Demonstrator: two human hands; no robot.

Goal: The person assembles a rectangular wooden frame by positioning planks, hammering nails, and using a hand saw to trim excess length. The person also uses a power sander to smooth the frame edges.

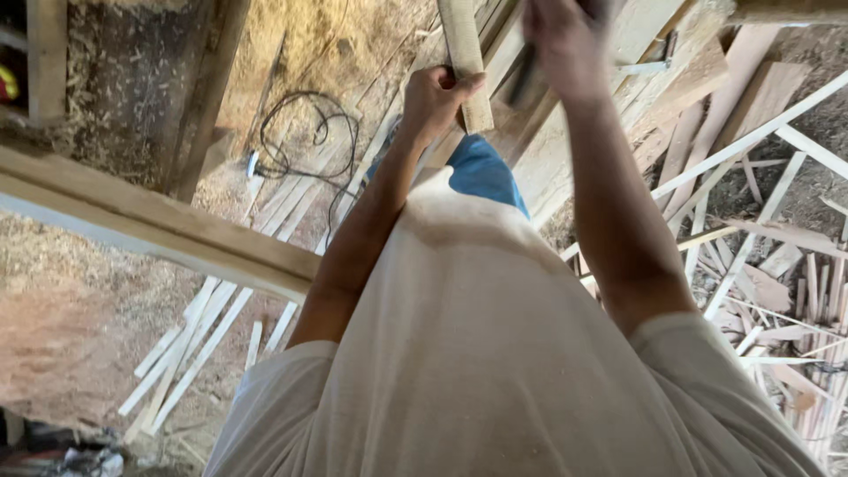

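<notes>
I see a pale tan wood strip (465, 53), white shirt (477, 353), blue trousers (481, 170), black cable (300, 132), beige sawdust floor (71, 309).

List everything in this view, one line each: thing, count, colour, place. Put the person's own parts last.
wooden strip: one, pale, upright at top centre, gripped by the left hand
dark tool: one, blurred, kind unclear, in the right hand
wooden beam: one, pale, slanting across the left
cable: one, black, coiled on the sawdust floor
thin slats: many, whitish, lower left on the floor
offcuts: many, pale, heaped on the right
boards: several, tan, top right
shirt: one, white
trousers: blue
left hand: closed on the strip
right hand: closed on the tool
</notes>
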